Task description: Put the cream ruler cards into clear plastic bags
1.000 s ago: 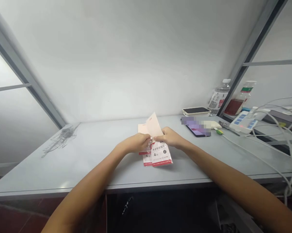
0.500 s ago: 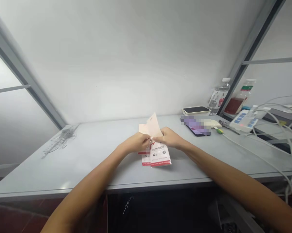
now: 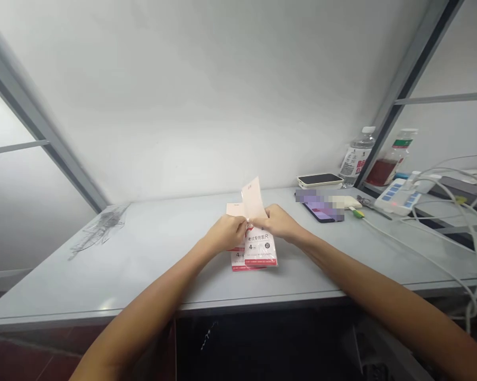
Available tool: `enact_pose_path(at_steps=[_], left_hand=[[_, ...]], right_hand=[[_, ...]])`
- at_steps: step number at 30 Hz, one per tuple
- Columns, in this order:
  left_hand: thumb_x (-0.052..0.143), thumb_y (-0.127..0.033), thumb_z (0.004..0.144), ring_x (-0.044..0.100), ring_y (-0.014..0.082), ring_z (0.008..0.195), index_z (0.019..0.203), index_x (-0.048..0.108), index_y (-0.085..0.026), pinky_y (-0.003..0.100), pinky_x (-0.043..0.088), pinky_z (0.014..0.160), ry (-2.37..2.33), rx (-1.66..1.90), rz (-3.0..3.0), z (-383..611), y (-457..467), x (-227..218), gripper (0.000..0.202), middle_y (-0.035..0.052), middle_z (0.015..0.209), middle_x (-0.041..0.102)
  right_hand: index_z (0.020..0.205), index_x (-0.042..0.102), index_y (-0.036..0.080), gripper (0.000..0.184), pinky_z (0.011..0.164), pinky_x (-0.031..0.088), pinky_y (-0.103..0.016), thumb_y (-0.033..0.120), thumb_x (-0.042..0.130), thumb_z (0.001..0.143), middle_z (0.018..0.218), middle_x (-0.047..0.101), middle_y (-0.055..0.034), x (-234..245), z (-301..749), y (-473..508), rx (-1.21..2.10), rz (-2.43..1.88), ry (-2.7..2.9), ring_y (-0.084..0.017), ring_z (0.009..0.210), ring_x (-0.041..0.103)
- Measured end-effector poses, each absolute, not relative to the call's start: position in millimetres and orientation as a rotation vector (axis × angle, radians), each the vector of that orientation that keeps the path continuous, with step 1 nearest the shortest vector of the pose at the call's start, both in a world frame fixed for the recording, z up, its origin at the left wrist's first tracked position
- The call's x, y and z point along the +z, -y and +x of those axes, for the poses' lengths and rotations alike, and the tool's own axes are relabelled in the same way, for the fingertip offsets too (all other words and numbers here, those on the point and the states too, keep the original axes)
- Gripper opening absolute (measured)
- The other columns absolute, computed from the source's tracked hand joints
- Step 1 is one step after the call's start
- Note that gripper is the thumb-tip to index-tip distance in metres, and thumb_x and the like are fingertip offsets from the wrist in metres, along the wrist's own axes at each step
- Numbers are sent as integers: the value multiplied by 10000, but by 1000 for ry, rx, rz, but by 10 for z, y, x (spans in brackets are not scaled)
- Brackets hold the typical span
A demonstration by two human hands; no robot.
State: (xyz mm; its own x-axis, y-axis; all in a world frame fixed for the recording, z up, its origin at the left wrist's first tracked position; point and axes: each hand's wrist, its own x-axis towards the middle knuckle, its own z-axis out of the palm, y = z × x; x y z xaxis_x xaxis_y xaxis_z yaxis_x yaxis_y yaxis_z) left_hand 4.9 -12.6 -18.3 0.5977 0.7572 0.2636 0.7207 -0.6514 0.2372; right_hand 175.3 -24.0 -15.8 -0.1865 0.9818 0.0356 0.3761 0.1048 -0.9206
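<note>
Two flat white-and-red printed packets (image 3: 259, 248) lie overlapping on the grey table (image 3: 151, 264), near its middle. My left hand (image 3: 226, 233) and my right hand (image 3: 280, 223) meet over the top packet, fingers pinched closed on it. A pale pink flap (image 3: 253, 198) of that packet is bent upward between the two hands. A second pink edge (image 3: 234, 209) shows just behind my left hand.
At the back right lie a dark phone (image 3: 321, 211), a cream case (image 3: 320, 181), two plastic bottles (image 3: 355, 156), a white power strip (image 3: 397, 197) and white cables (image 3: 432, 248). A bundle of thin wires (image 3: 99, 227) rests at the far left. The table's front edge is close to me.
The pink flap has been lifted more upright, and the packets have shifted slightly away from me. Both hands stay pinched on the top packet.
</note>
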Motion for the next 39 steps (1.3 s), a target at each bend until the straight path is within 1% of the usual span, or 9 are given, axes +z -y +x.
enact_pose_path(at_steps=[4, 8, 12, 15, 18, 21, 26, 33, 39], left_hand=[[337, -260, 848, 510, 132, 506, 703, 581, -163, 248, 284, 482, -1474, 529, 2815, 120, 185, -161, 299, 59, 649, 632], [302, -280, 876, 576, 165, 549, 730, 588, -152, 264, 337, 502, -1649, 504, 2852, 164, 224, -158, 347, 77, 686, 658], [289, -264, 877, 603, 202, 575, 741, 579, -145, 283, 366, 502, -1670, 488, 2919, 188, 241, -167, 341, 81, 704, 664], [307, -249, 869, 603, 198, 574, 735, 574, -146, 279, 371, 504, -1657, 476, 2932, 202, 249, -158, 316, 81, 694, 658], [313, -247, 871, 601, 189, 580, 733, 578, -142, 274, 373, 516, -1610, 447, 2947, 211, 256, -147, 316, 89, 681, 649], [325, -239, 867, 602, 196, 583, 730, 573, -140, 277, 366, 514, -1579, 433, 2950, 213, 260, -154, 300, 96, 683, 646], [299, -226, 877, 595, 201, 574, 751, 560, -135, 285, 359, 510, -1575, 485, 2947, 196, 249, -176, 304, 109, 703, 644], [265, -236, 896, 577, 187, 547, 816, 541, -133, 268, 331, 482, -1532, 412, 3010, 170, 226, -196, 305, 97, 688, 633], [299, -193, 876, 573, 173, 545, 800, 540, -131, 259, 347, 489, -1559, 421, 2993, 198, 205, -232, 260, 93, 683, 625]], right_hand=[[626, 648, 111, 156, 481, 440, -226, 264, 634, 653, 625, 660, -55, -139, 1751, 225, 1200, -1265, 1541, -173, 572, 603], [668, 671, 112, 180, 531, 482, -250, 290, 685, 639, 680, 684, -65, -134, 1729, 227, 1269, -1192, 1441, -186, 617, 624], [707, 688, 104, 209, 572, 500, -274, 283, 726, 607, 722, 701, -92, -92, 1746, 236, 1349, -1184, 1394, -205, 663, 637], [751, 694, 97, 238, 624, 510, -286, 245, 750, 574, 785, 709, -112, -52, 1800, 227, 1474, -1172, 1358, -214, 712, 647], [787, 689, 88, 244, 649, 514, -298, 221, 732, 586, 831, 706, -125, -44, 1840, 215, 1526, -1166, 1351, -223, 744, 652], [796, 683, 85, 233, 632, 509, -297, 232, 703, 616, 819, 704, -121, -64, 1828, 222, 1449, -1162, 1407, -228, 737, 651], [763, 677, 95, 241, 570, 486, -266, 301, 685, 638, 752, 697, -92, -88, 1777, 245, 1260, -1135, 1506, -209, 681, 638], [713, 670, 99, 266, 528, 468, -259, 341, 704, 606, 698, 678, -80, -118, 1778, 232, 1212, -1145, 1475, -194, 629, 617], [715, 677, 80, 259, 524, 460, -258, 316, 689, 609, 711, 679, -97, -144, 1741, 236, 1165, -1184, 1435, -202, 641, 613]])
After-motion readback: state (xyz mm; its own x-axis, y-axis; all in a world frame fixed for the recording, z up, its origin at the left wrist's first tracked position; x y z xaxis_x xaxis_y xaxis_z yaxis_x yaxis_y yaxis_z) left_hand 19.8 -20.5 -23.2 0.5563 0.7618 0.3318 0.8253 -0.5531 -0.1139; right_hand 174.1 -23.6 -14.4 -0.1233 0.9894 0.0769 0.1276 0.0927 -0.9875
